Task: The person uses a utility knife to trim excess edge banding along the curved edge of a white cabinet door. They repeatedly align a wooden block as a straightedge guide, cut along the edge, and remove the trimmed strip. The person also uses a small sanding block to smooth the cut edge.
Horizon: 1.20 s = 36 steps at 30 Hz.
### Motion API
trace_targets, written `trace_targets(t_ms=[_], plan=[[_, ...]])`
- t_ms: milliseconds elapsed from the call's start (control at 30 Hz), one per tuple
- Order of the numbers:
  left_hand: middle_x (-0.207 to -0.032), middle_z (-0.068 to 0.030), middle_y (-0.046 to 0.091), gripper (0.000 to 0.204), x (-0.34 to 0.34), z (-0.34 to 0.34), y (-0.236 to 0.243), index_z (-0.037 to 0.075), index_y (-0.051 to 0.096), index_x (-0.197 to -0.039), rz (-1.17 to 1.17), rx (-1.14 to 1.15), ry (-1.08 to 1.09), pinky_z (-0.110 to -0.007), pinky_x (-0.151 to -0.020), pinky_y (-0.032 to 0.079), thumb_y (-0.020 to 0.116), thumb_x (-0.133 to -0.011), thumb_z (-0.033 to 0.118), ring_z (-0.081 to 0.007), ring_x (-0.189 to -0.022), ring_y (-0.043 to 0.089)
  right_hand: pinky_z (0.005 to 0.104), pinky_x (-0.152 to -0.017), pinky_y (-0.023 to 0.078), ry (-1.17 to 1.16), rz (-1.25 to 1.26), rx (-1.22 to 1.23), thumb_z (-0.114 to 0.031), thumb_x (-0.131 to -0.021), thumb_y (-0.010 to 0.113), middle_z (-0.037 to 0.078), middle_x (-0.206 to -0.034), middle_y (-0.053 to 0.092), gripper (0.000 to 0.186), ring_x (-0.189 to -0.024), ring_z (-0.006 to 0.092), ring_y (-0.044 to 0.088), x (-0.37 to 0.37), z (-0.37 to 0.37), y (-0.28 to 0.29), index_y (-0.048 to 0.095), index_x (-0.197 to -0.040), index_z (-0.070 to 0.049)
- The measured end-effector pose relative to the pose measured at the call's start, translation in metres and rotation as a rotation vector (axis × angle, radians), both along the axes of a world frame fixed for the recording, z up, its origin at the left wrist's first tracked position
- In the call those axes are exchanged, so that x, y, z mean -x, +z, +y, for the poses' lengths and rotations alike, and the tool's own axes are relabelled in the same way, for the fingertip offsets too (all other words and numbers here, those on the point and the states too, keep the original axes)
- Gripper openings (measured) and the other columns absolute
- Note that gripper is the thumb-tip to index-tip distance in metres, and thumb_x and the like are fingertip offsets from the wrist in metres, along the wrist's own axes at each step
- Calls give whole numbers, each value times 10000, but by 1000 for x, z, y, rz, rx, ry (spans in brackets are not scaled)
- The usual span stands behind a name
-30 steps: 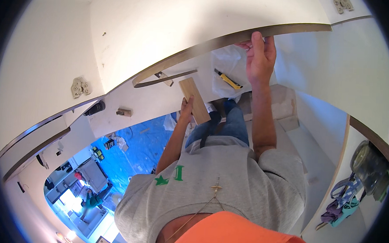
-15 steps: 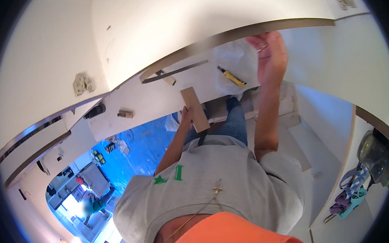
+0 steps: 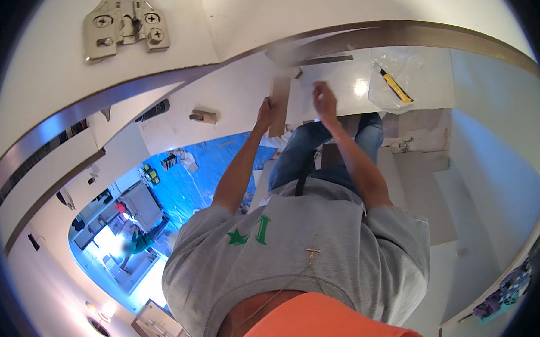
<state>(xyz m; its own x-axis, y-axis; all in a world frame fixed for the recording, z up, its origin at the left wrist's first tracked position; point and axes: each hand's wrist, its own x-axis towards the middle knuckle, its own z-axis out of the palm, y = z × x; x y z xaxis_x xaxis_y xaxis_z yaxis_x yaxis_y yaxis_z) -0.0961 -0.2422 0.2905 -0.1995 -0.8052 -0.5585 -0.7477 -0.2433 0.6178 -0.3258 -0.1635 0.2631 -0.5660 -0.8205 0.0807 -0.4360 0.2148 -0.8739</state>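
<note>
My left hand (image 3: 265,113) grips a flat wooden board (image 3: 278,117), held upright above the white work surface (image 3: 237,92), its top blurred. My right hand (image 3: 324,101) is curled, slightly blurred, just right of the board; anything inside it is unclear. A dark thin strip (image 3: 326,58) lies beyond my hands. A yellow utility knife (image 3: 396,86) rests on clear plastic to the right. A small wooden tool (image 3: 205,116) with metal on it lies left of my hands. The curved brown edge (image 3: 408,33) of a white panel spans overhead.
A metal hinge (image 3: 125,26) is fixed at upper left. A black cylindrical object (image 3: 155,110) lies left. Below are blue sheeting (image 3: 200,174) and, farther off, a co-worker (image 3: 140,241) in teal among clutter. Cloth items (image 3: 506,287) hang at right beside a white wall (image 3: 493,160).
My right hand has left the upper panel edge and moved down and left beside the board. My left hand has raised the board more upright. The view has shifted, bringing the hinge closer.
</note>
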Motion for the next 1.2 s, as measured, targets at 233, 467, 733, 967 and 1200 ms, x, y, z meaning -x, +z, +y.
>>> trace_targets(t_ms=[233, 467, 733, 967, 1200], plan=[[-1233, -175, 629, 470, -88, -22, -48, -44, 487, -1352, 48, -123, 99, -388, -940, 514, 594, -1013, 264, -250, -1118, 617, 539, -960, 481, 280, 340, -369, -289, -892, 701, 177, -1143, 673, 379, -1069, 395, 631, -40, -91, -43, 630, -1194, -71], [-1246, -179, 617, 490, -104, -16, -90, -38, 400, -1410, 15, -83, 64, -376, -928, 517, 551, -1032, 236, -249, -1116, 613, 503, -1074, 402, 97, 114, -277, -275, -1056, 471, 185, -1340, 577, 385, -1270, 357, 528, -59, -150, -144, 519, -1346, -26], [-1255, -197, 627, 534, -99, -19, -110, 3, 369, -1479, 20, -93, 119, -400, -936, 528, 551, -1010, 183, -290, -1109, 641, 475, -894, 532, 379, 14, -418, -250, -937, 598, 226, -1085, 689, 397, -1039, 389, 665, -68, -122, -126, 599, -1268, -31], [-1233, -140, 645, 563, -113, -29, -133, 11, 437, -1470, -84, 33, 140, -364, -893, 549, 629, -999, 253, -207, -1067, 631, 392, -822, 527, 430, -623, -65, -316, -932, 702, 88, -1064, 689, 434, -983, 235, 659, -33, -16, -50, 589, -1264, -60], [-1343, -242, 579, 540, -123, -52, -142, -79, 517, -1363, -60, -20, 38, -424, -1090, 445, 687, -932, 198, -367, -1274, 540, 287, -1029, 457, 216, -1299, -57, -126, -954, 728, -4, -1312, 619, 526, -1209, 103, 554, 9, 124, 2, 518, -1433, -66]])
